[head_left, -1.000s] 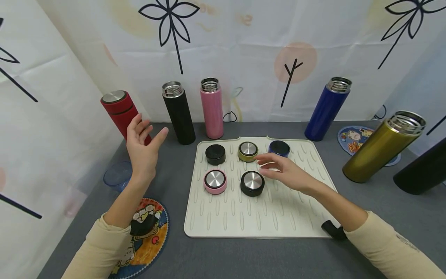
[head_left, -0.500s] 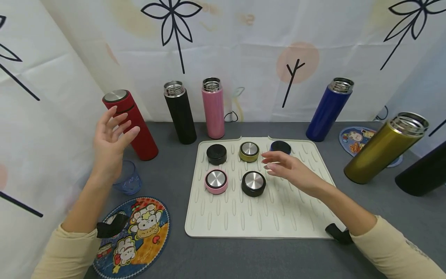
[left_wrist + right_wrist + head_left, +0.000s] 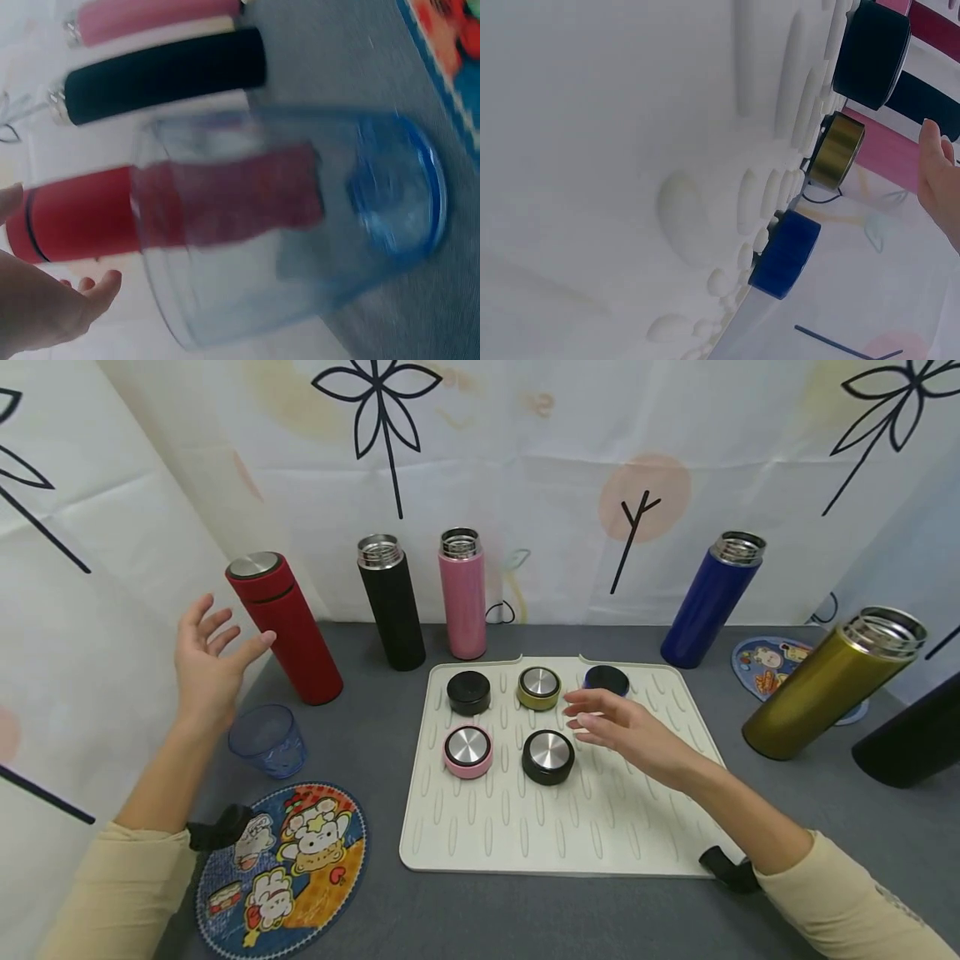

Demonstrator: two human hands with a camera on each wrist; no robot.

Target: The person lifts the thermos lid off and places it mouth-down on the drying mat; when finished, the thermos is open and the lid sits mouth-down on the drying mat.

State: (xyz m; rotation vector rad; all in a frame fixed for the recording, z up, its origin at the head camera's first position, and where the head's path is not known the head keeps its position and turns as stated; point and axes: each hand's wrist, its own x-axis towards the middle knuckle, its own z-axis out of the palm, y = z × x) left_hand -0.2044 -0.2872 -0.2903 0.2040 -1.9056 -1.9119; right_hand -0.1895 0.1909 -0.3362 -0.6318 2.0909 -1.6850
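My left hand [image 3: 206,672] is held up at the left with its fingers spread and loosely bent, holding nothing. Its thumb tip overlaps the edge of the red vacuum flask [image 3: 285,627] in the head view; whether they touch I cannot tell. That flask stands with its red, steel-topped lid on. Over the white ribbed mat [image 3: 630,827] hovers my right hand [image 3: 630,735], relaxed and holding nothing. Close to its fingertips are a black lid [image 3: 548,757], a gold lid [image 3: 538,688] and a partly hidden blue lid [image 3: 607,678]. A pink lid [image 3: 467,750] and another black lid [image 3: 468,693] lie further left.
Lidless flasks stand at the back: black [image 3: 392,610], pink [image 3: 463,602] and blue [image 3: 708,606]. A gold flask [image 3: 825,693] and a cut-off black one [image 3: 915,735] are at right. A blue glass [image 3: 270,743] and a round placemat [image 3: 300,877] lie near my left arm.
My left hand has moved left, from in front of the red flask to beside it, uncovering the flask and the glass. My right hand has shifted slightly right.
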